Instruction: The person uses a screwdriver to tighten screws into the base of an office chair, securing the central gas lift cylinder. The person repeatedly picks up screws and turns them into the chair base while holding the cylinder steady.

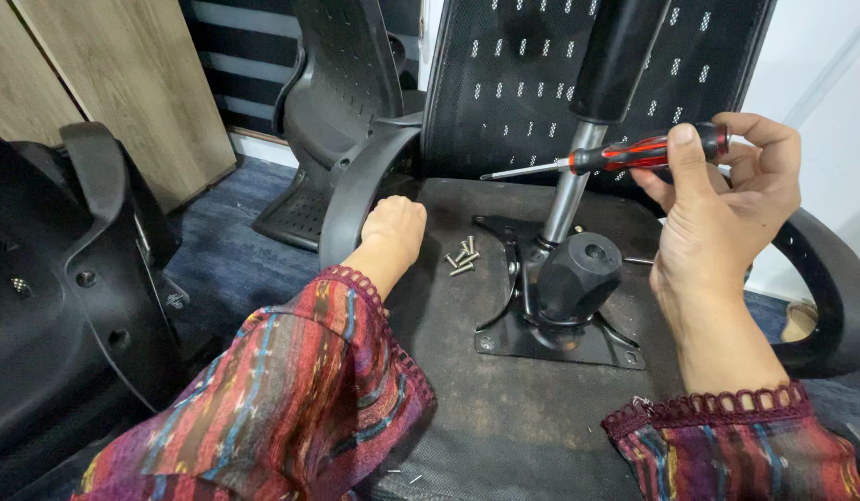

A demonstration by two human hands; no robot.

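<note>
Two hands: right hand [718, 199] grips a red-and-black-handled screwdriver [604, 156] (blade toward nine o'clock); left hand [391, 227], fisted, steadies the upturned black chair seat [467, 371] near loose silver screws [462, 257].

The flat, dark, scuffed underside of an overturned office chair seat [467, 390] carries everything here. A small cluster of loose silver screws [462, 257] lies on it just beyond the curled left fingers [407, 211] — to their right, near the black metal mounting plate [551, 339] bolted to the seat. That plate sits below the right fingertips [727, 148], with a chrome gas-lift column [571, 190] rising from its black hub — between both hands.
</note>
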